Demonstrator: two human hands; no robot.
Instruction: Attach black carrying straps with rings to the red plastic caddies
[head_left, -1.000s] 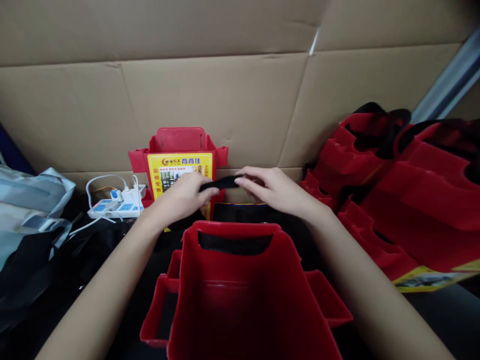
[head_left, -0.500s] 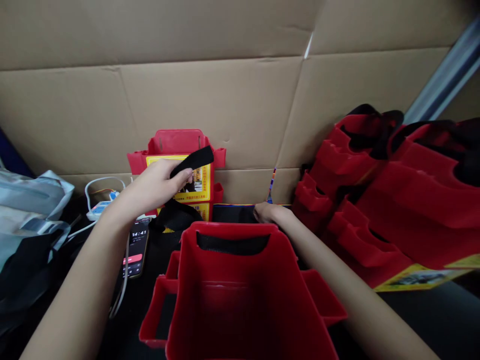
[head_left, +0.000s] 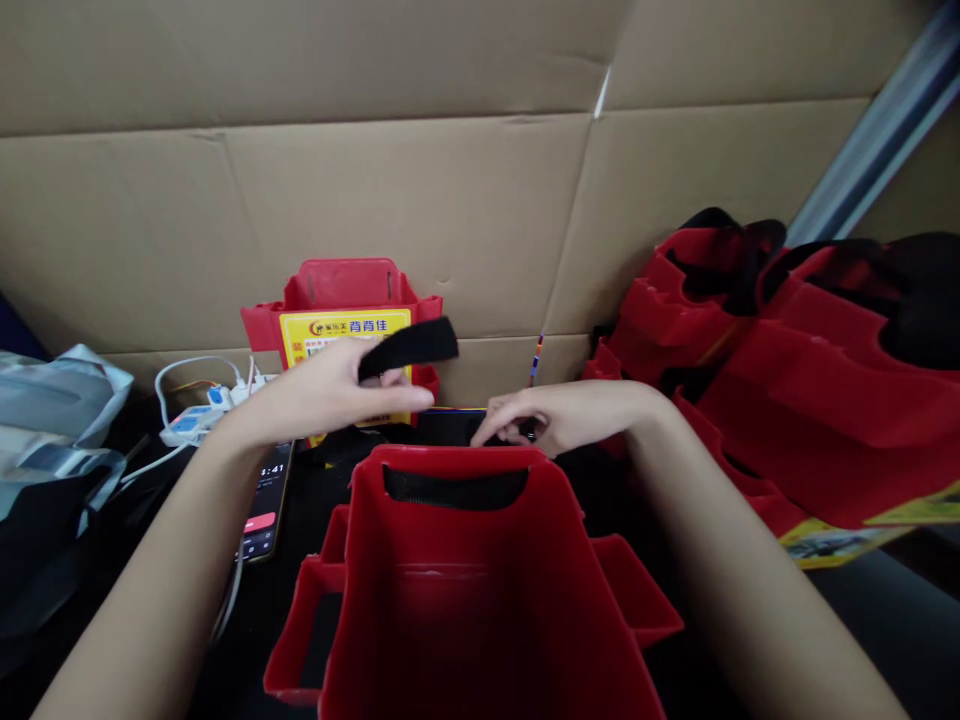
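My left hand (head_left: 352, 385) is closed on a black webbing strap (head_left: 412, 347), whose free end sticks out to the right above the thumb. Just behind the rim of a red plastic tool holder (head_left: 465, 610), my right hand (head_left: 555, 415) is bent down with its fingers curled together. A small dark thing shows at those fingertips, too hidden to name. The holder faces me with its open top, side pockets on both sides, and black webbing visible through the slot in its far wall. Behind my left hand stands another red holder (head_left: 349, 285) with a yellow label.
Several red holders with black straps (head_left: 825, 390) are stacked at the right. A phone (head_left: 266, 500), white cables and a power strip (head_left: 191, 422) lie at the left, beside a pale plastic bag (head_left: 60, 400). Cardboard (head_left: 405, 210) walls off the back.
My left hand has moved slightly right and down with the strap. My right hand has risen from behind the holder and shifted left, its fingers now showing. The view has turned slightly.
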